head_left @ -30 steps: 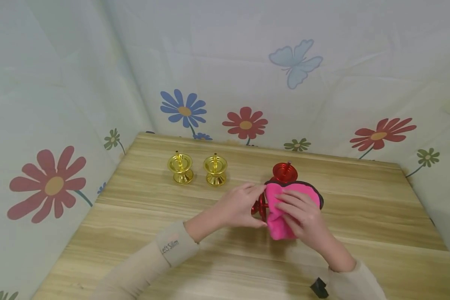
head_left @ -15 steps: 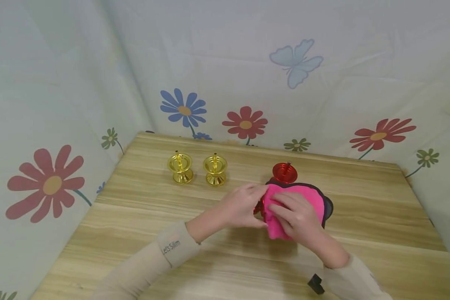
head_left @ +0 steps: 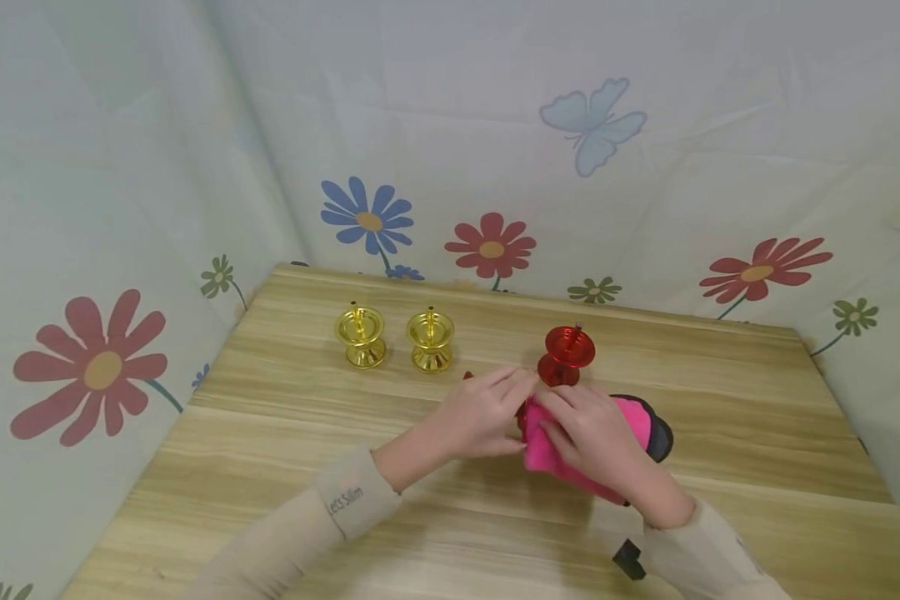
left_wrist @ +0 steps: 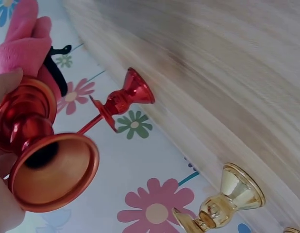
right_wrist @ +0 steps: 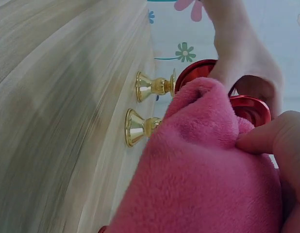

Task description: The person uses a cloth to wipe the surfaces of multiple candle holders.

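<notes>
My left hand (head_left: 483,417) grips a red metal candle holder (left_wrist: 55,170) by its rim, tilted on its side. In the left wrist view its hollow flared base faces the camera. My right hand (head_left: 600,433) pinches a plush pink cloth (right_wrist: 198,160) with a dark edge and presses it against the holder's dish end. In the head view, hands and cloth hide most of this holder. Just behind them a second red candle holder (head_left: 570,346) stands upright on the wooden table (head_left: 435,533).
Two gold candle holders, one (head_left: 360,333) further left and one (head_left: 431,337) nearer the hands, stand at the back left. A small black object (head_left: 628,558) shows beside the right sleeve. A flower-printed curtain (head_left: 450,125) borders the table's back and left.
My right hand has shifted slightly left and down, drawing the cloth lower, so more of the standing red candle holder shows. The held candle holder has turned; a red bit now shows beyond my left hand.
</notes>
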Action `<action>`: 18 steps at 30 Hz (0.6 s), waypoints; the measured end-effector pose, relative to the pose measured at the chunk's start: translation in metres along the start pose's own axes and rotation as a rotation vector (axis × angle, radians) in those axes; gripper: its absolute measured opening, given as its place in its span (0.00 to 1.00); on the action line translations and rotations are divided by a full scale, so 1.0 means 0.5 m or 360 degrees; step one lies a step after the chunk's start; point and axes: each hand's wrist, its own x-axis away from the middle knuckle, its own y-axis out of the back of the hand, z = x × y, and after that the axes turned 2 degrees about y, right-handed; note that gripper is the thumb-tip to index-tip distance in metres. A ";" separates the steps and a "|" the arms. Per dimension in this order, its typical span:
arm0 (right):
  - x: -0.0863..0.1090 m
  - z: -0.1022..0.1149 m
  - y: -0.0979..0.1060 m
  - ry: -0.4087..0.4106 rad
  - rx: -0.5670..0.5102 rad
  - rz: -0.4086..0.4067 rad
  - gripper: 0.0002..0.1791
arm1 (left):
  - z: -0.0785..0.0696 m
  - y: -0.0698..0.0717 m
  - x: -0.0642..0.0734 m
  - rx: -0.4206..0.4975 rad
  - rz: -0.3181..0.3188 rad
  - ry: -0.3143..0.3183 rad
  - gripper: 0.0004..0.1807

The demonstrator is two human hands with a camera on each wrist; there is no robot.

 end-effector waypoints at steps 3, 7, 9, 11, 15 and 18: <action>-0.002 0.000 -0.001 -0.0037 -0.0003 0.0070 0.17 | -0.001 -0.011 0.005 -0.0123 -0.0171 -0.0090 0.40; -0.005 -0.003 -0.004 0.0013 0.0004 0.0098 0.14 | -0.006 -0.011 0.012 -0.0085 -0.0128 -0.0058 0.42; -0.005 -0.006 -0.006 0.0065 0.0018 0.0097 0.14 | -0.007 -0.002 0.013 0.0064 0.0069 0.0036 0.47; -0.003 -0.008 -0.007 0.0114 0.0033 0.0094 0.13 | -0.006 0.011 0.008 0.0231 0.0317 0.0162 0.52; -0.003 -0.009 -0.004 0.0212 0.0049 0.0098 0.08 | 0.009 0.033 -0.011 0.0553 0.0750 0.0383 0.57; -0.008 -0.005 -0.001 0.0283 0.0053 0.0110 0.05 | 0.023 0.038 -0.022 0.0716 0.0927 0.0418 0.55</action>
